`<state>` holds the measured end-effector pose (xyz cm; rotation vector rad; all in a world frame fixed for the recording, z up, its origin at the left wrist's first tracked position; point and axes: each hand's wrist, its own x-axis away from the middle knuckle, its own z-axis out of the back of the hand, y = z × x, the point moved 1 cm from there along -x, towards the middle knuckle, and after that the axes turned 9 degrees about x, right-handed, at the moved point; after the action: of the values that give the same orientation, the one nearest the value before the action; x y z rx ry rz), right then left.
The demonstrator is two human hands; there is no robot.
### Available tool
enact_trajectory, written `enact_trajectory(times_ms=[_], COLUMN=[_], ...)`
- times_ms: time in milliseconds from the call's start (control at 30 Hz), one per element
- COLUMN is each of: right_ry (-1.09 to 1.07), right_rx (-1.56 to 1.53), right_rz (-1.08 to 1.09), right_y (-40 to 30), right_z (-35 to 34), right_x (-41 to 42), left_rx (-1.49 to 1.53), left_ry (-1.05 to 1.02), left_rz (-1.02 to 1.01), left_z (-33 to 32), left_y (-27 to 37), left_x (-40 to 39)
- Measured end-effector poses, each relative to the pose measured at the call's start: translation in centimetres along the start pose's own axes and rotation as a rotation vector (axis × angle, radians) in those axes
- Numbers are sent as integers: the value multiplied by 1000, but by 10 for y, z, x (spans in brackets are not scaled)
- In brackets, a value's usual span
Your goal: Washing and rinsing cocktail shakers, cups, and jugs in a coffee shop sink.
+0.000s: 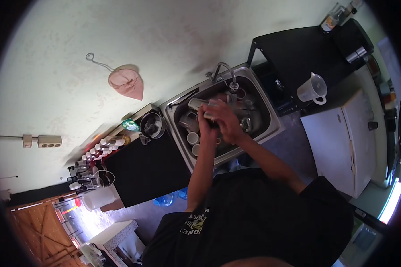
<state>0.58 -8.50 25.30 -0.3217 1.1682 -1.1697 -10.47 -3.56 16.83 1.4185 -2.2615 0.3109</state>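
Both of my hands are close together over a stainless steel sink (274, 124) full of cups and glasses. My left hand (207, 125) is around a clear drinking glass (197, 104), which lies tilted towards the upper left. My right hand (225, 121) is beside it, its blurred fingers over something pale that I cannot make out. Right behind them, the curved faucet (234, 86) has its head over the basin, and water seems to fall from it. White cups (192, 138) stand at the basin's left side, and more glassware lies at the right.
Left of the sink, a metal pot (152, 125) stands on a black counter (150, 167), with several bottles (103, 144) along the wall. At right are a clear measuring jug (309, 90) and a white fridge (334, 147). A cloth strainer (126, 81) hangs on the wall.
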Motion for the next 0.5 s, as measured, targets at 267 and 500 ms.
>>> enact_trajectory(times_ms=[267, 500], right_ry=[-152, 56], right_rx=[-285, 168], right_rz=[-175, -264], right_y=[41, 29], right_z=[20, 15], right_x=[-10, 11], left_rx=[56, 108], left_ry=[-8, -88], left_rz=[-43, -191], left_z=[-8, -16], left_y=[-13, 7], left_x=[7, 15])
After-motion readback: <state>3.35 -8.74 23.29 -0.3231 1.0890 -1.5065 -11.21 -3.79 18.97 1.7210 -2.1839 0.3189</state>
